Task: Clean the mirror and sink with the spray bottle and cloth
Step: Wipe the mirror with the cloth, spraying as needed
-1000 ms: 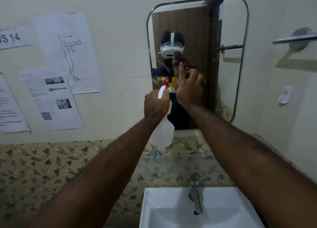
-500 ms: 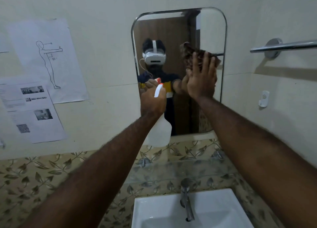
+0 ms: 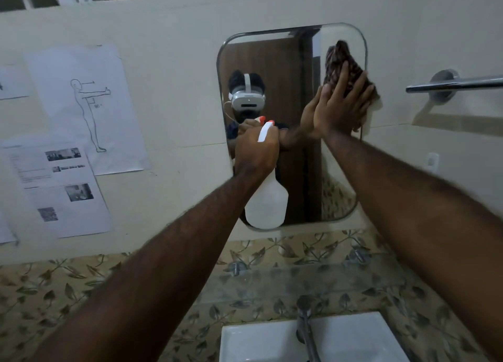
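Note:
A rounded wall mirror hangs above a white sink. My right hand lies flat, fingers spread, pressing a dark patterned cloth against the mirror's upper right edge. My left hand grips the neck of a white spray bottle with a red-tipped nozzle, held upright in front of the mirror's lower middle. The bottle's body hangs below my fist.
A chrome tap rises behind the sink, under a glass shelf fixed to leaf-patterned tiles. A chrome towel bar juts from the wall right of the mirror. Printed sheets are taped to the wall at left.
My right hand has slid the cloth across the mirror from its middle to its upper right edge. My left hand has kept the spray bottle in place. The view has tilted upward.

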